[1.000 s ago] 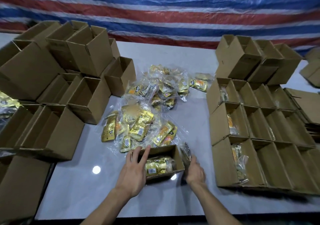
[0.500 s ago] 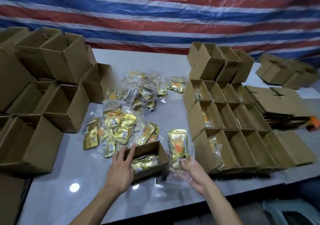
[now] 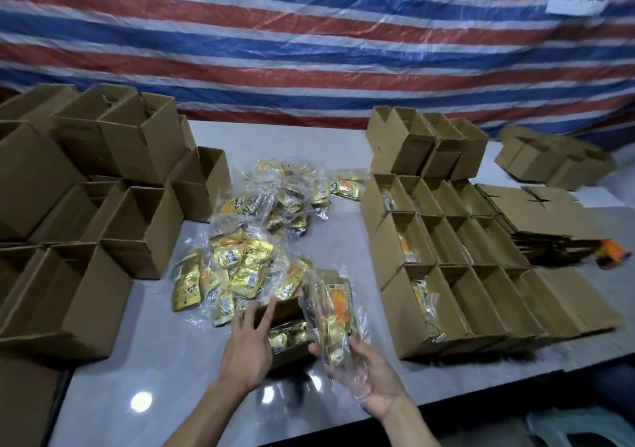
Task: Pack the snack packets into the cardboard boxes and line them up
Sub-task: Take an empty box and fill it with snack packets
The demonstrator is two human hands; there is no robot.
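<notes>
Snack packet (image 3: 335, 312) in right hand (image 3: 374, 381) (by box (image 3: 287, 310))

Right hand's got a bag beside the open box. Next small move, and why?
Probably lower the bag from the right hand into the box. The bag hangs tilted at the box's opening, the left hand rests on its left wall, and only a few gold packets lie inside.

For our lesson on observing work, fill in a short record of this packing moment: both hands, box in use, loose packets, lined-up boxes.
left hand: straight fingers rest on the open box
right hand: holds a wrapped snack packet by that box
open box: gold packets inside
loose packets: heaped behind the box
lined-up boxes: rows at right, packets showing in left column
</notes>
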